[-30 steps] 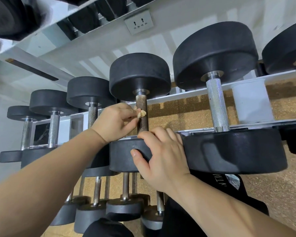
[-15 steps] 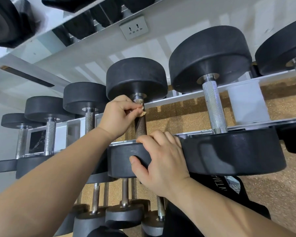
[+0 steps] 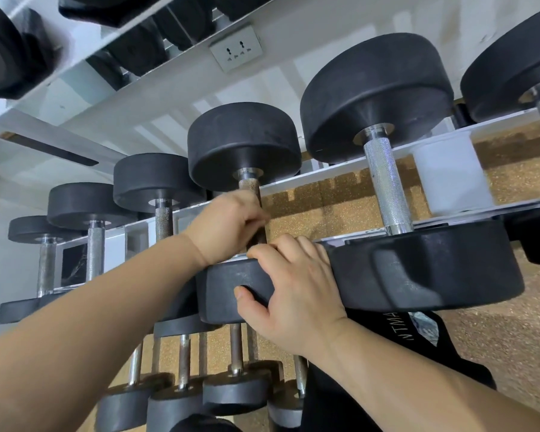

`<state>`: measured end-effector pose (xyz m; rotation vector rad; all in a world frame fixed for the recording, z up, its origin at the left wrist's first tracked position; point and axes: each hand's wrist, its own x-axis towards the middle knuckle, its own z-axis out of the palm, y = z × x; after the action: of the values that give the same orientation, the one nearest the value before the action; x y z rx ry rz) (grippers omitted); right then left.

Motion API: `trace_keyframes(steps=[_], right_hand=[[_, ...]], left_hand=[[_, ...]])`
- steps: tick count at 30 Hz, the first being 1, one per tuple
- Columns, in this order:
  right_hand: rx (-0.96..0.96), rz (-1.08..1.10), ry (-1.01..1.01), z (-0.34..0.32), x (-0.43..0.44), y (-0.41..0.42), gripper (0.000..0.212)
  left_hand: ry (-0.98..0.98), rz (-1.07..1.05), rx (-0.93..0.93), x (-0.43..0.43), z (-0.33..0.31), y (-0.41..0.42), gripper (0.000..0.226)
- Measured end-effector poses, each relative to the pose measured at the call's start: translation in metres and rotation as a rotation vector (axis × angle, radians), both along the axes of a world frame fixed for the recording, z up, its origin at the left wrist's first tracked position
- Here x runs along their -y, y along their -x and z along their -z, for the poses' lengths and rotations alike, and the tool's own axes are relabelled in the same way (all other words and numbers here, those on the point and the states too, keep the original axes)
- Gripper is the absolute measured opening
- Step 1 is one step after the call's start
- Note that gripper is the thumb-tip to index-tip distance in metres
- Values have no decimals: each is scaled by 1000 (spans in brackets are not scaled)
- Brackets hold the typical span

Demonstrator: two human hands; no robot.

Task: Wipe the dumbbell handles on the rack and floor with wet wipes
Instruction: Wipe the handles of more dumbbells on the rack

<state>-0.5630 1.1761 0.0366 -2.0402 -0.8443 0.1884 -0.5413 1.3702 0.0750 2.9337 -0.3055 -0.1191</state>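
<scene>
Noting the white steel rack [image 3: 449, 179] first: its upper rails carry the black rubber-headed dumbbell [image 3: 243, 141] being cleaned. Right hand [image 3: 293, 291] clamps the near head, fingers over the rim, thumb on the face. Left hand [image 3: 225, 226] curls round the brownish knurled handle [image 3: 250, 185] (wipe hidden, if inside). Risks: the head rolling if that brace loosens, pinching fingers against the larger neighbouring dumbbell [image 3: 418, 266]; coarse knurling could shred a thin wipe.
</scene>
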Motion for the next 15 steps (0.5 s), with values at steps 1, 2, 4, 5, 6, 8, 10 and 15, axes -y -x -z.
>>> trace_keyframes(steps=[1,2,4,5,6,8,10,15], right_hand=[[-4,0,-5,0,0,0,45],[-8,1,-11,0,0,0,45],[-3,2,-18,1,0,0,46],[-1,3,-20,1,0,0,46],[-1,6,-25,2,0,0,45],[1,9,-30,2,0,0,45],[7,6,-27,3,0,0,45],[12,22,-61,4,-1,0,45]], left_hand=[[10,40,-67,0,-4,2,19],[5,63,-94,-2,-7,-1,16],[-44,78,-39,-9,-10,-16,11],[-80,64,12,-12,-11,-24,9],[-120,38,66,-13,-9,-30,9],[-159,-34,131,-10,-4,-35,11],[-125,-30,70,-5,-3,-29,12],[12,67,-223,-6,-19,-9,14]])
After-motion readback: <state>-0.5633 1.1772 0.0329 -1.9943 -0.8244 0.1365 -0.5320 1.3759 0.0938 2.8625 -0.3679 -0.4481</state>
